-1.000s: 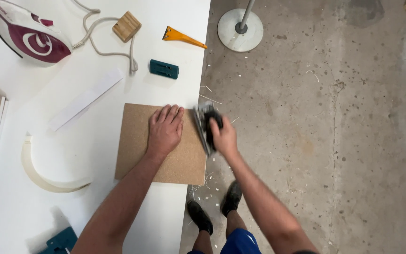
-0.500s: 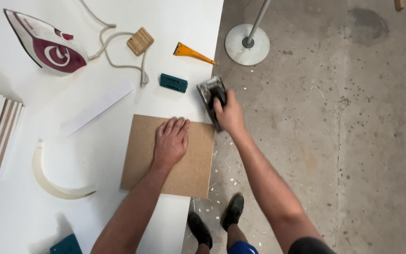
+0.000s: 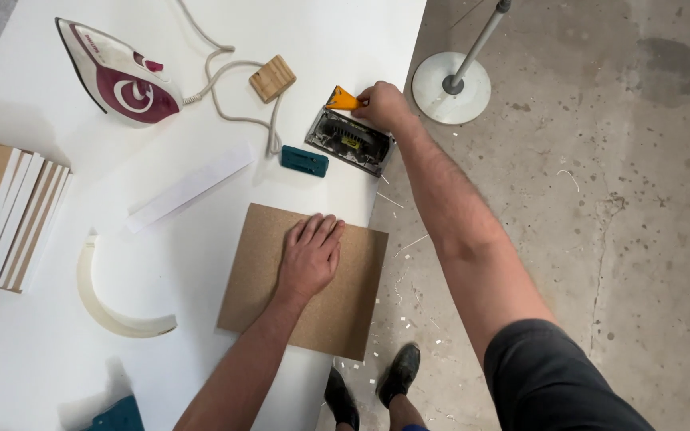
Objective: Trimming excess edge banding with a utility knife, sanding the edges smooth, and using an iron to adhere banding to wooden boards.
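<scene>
A white table [image 3: 201, 96] fills the left of the frame. At its upper left lies a white and maroon clothes iron [image 3: 117, 76], its pale cord [image 3: 229, 88] looping toward a small wooden block [image 3: 272, 78]. A teal block [image 3: 305, 160] sits near the middle top, a white strip [image 3: 189, 187] to its left. A curved white trim piece [image 3: 109, 303] lies lower left (stacked boards [image 3: 9, 215] at the left edge). A round stand base [image 3: 450, 88] rests on concrete floor [image 3: 600, 199], upper right.

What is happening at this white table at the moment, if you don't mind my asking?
A person stands at the white table. The left hand lies flat on a brown board that overhangs the table's edge. The right hand reaches across to an orange scraper, beside a grey trimming tool that lies on the table. A clothes iron and a curved white strip lie nearby.
</scene>
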